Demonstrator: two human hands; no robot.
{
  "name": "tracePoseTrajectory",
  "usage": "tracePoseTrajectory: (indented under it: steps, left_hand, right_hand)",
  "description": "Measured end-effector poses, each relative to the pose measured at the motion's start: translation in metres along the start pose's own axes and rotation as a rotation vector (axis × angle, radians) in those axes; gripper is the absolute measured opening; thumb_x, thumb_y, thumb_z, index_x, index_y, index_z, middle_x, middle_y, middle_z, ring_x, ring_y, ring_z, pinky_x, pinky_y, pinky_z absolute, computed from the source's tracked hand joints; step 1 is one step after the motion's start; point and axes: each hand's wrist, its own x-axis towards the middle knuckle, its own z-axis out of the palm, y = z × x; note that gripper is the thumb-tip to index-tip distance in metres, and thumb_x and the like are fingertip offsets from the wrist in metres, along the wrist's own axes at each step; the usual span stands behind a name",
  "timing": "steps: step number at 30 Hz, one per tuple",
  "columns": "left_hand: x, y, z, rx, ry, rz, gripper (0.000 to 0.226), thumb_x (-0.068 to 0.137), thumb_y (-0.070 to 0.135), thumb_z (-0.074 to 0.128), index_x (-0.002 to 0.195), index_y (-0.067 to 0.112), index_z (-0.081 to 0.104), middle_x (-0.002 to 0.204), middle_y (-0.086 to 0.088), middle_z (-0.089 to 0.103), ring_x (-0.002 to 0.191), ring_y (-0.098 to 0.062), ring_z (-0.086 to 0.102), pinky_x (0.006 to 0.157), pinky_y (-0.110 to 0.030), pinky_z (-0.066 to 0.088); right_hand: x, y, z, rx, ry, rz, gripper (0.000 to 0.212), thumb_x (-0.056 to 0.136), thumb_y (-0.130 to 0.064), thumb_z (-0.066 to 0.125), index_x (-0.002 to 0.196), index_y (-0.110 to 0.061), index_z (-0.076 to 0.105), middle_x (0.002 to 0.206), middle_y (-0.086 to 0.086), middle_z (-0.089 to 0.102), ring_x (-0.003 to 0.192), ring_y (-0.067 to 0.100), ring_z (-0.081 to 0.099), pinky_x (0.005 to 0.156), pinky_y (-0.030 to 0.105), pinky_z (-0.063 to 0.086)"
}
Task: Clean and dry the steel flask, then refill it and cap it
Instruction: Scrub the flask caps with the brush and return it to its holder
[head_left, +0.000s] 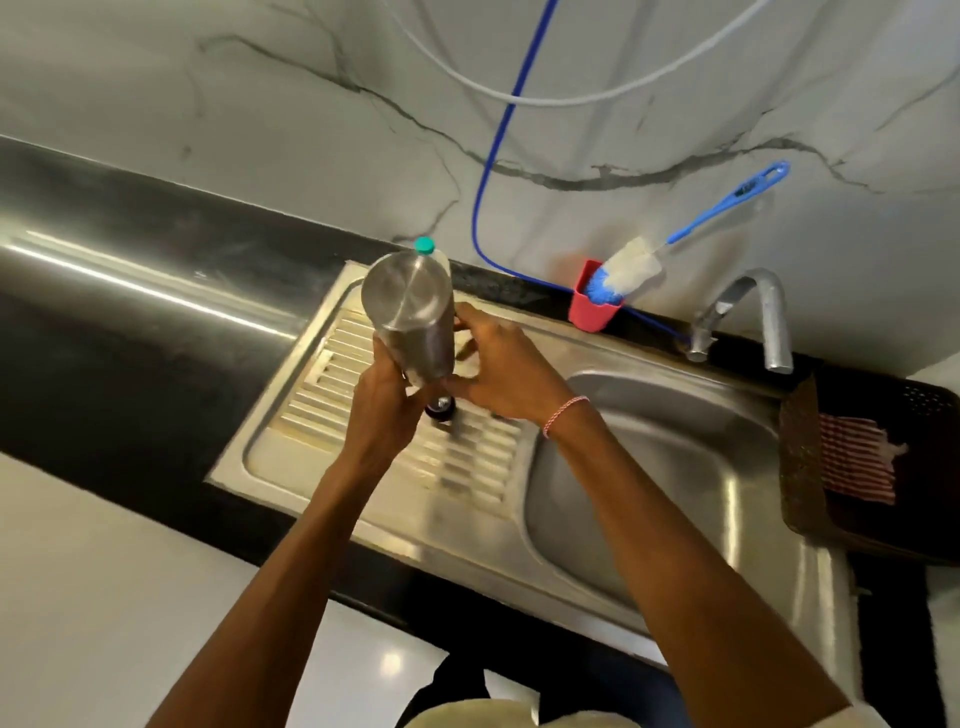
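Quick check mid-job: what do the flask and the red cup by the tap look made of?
The flask looks like brushed stainless steel: radial sheen on its base, grey reflections. The red cup is probably plastic: matte, even colour, no glint.

Bright, even light falls from above, and the marble wall (260, 104) is rendered pale, without hard shadows. A long streak of glare is thrown across the dark counter (130, 280). Smaller highlights are carried by the base of the flask (405, 299) and the sink bowl (727, 499). A soft shadow is cast on the draining board (311, 395) beneath the arms. Slight motion blur is seen at the right hand (498, 369). Straight edges are bowed by the wide lens towards the corners, and the basket (800, 467) is left dim.
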Motion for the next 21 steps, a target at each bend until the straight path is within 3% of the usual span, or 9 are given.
tracePoseTrajectory:
  steps: [3, 5, 7, 11, 16, 19, 21]
  left_hand:
    - [0.009, -0.013, -0.026, -0.05, -0.008, 0.02, 0.07, 0.092, 0.022, 0.076, 0.147, -0.001, 0.04, 0.128, 0.007, 0.055, 0.099, 0.011, 0.059, 0.082, -0.002, 0.046]
    - [0.015, -0.03, -0.038, -0.062, -0.028, 0.037, 0.066, 0.092, 0.012, 0.075, 0.145, -0.004, 0.039, 0.133, -0.003, 0.053, 0.107, 0.009, 0.057, 0.091, -0.006, 0.047]
    - [0.021, -0.047, -0.048, -0.143, -0.051, -0.026, 0.065, 0.09, 0.006, 0.073, 0.145, 0.001, 0.039, 0.132, -0.003, 0.056, 0.115, 0.001, 0.061, 0.097, -0.019, 0.053]
    - [0.029, -0.074, -0.057, -0.206, -0.092, -0.159, 0.065, 0.088, -0.016, 0.067, 0.141, 0.016, 0.045, 0.128, 0.004, 0.06, 0.111, 0.007, 0.064, 0.089, -0.02, 0.057]
    - [0.025, -0.103, -0.046, -0.15, -0.152, -0.19, 0.063, 0.094, -0.004, 0.067, 0.15, 0.009, 0.039, 0.14, -0.011, 0.059, 0.126, -0.021, 0.06, 0.104, -0.041, 0.055]
    - [0.022, -0.113, -0.038, -0.121, -0.157, -0.211, 0.062, 0.096, -0.001, 0.067, 0.15, 0.006, 0.037, 0.142, -0.013, 0.057, 0.125, -0.02, 0.056, 0.105, -0.034, 0.051]
    - [0.02, -0.12, -0.035, -0.132, -0.161, -0.218, 0.064, 0.096, 0.0, 0.066, 0.152, 0.006, 0.035, 0.145, -0.011, 0.054, 0.128, -0.02, 0.054, 0.101, -0.022, 0.051]
  right_hand:
    - [0.032, -0.021, 0.022, -0.022, 0.048, -0.066, 0.084, 0.072, -0.04, 0.088, 0.142, -0.021, 0.045, 0.126, 0.004, 0.067, 0.106, 0.022, 0.066, 0.087, 0.035, 0.057]
    - [0.052, -0.027, 0.037, -0.011, 0.074, -0.104, 0.081, 0.071, -0.035, 0.09, 0.14, -0.015, 0.051, 0.125, 0.007, 0.067, 0.105, 0.021, 0.066, 0.087, 0.029, 0.054]
    - [0.069, -0.028, 0.053, -0.025, 0.073, -0.141, 0.078, 0.07, -0.03, 0.091, 0.136, -0.011, 0.054, 0.123, 0.009, 0.068, 0.103, 0.021, 0.065, 0.084, 0.024, 0.049]
    - [0.091, -0.013, 0.083, -0.013, 0.042, -0.112, 0.077, 0.069, -0.026, 0.092, 0.133, -0.01, 0.052, 0.116, 0.011, 0.07, 0.096, 0.023, 0.068, 0.083, 0.027, 0.055]
    - [0.104, 0.008, 0.111, -0.029, -0.016, 0.0, 0.086, 0.06, -0.03, 0.095, 0.133, -0.014, 0.053, 0.112, 0.009, 0.072, 0.093, 0.026, 0.069, 0.085, 0.042, 0.06]
    - [0.107, 0.016, 0.122, -0.032, -0.047, 0.024, 0.09, 0.058, -0.029, 0.096, 0.134, -0.013, 0.053, 0.114, 0.01, 0.072, 0.096, 0.027, 0.069, 0.086, 0.042, 0.058]
    - [0.11, 0.02, 0.127, -0.041, -0.057, 0.033, 0.089, 0.058, -0.03, 0.097, 0.134, -0.013, 0.054, 0.115, 0.01, 0.072, 0.098, 0.028, 0.069, 0.088, 0.042, 0.058]
